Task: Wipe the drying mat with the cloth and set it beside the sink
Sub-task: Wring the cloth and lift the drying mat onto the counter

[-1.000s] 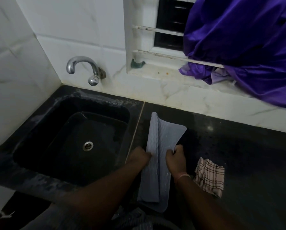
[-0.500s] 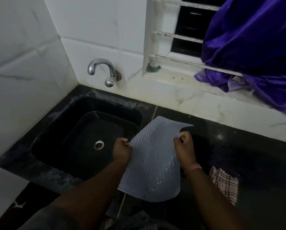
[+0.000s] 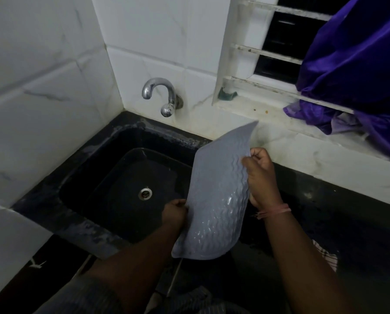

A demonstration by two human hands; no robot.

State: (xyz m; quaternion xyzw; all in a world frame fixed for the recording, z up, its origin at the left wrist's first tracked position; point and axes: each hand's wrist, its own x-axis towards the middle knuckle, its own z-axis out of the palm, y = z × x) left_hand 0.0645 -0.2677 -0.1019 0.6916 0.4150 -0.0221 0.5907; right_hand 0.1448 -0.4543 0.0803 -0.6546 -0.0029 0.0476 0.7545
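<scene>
Obs: pale grey flexible drying mat with a wavy ribbed surface (image 3: 216,200) held in the air, tilted, bowed along its length, over the seam between the black rectangular sink (image 3: 112,177) and the dark stone counter (image 3: 359,223). Lower end hangs just above the counter edge; top corner points toward the white marble sill.

Grip: left hand (image 3: 174,213) closed on the mat's left edge low down; right hand (image 3: 260,175) closed on the right edge higher up, thumb over the ribs. Both pinch the mat; neither holds anything else.

Checked cloth (image 3: 326,257) lies on the counter to the right, partly hidden by the right forearm, apart from the mat.

Surface glints near the lower half, probably wet.

Judgement, step in hand: drain, then lay flat for wiping.
- Keep the low end over the sink so runoff falls in the basin, not on the counter.
- Lower it flat beside the sink, ribs up.
- Pin one edge with the left hand; free the right for the cloth.
- Wipe along the ribs.
</scene>
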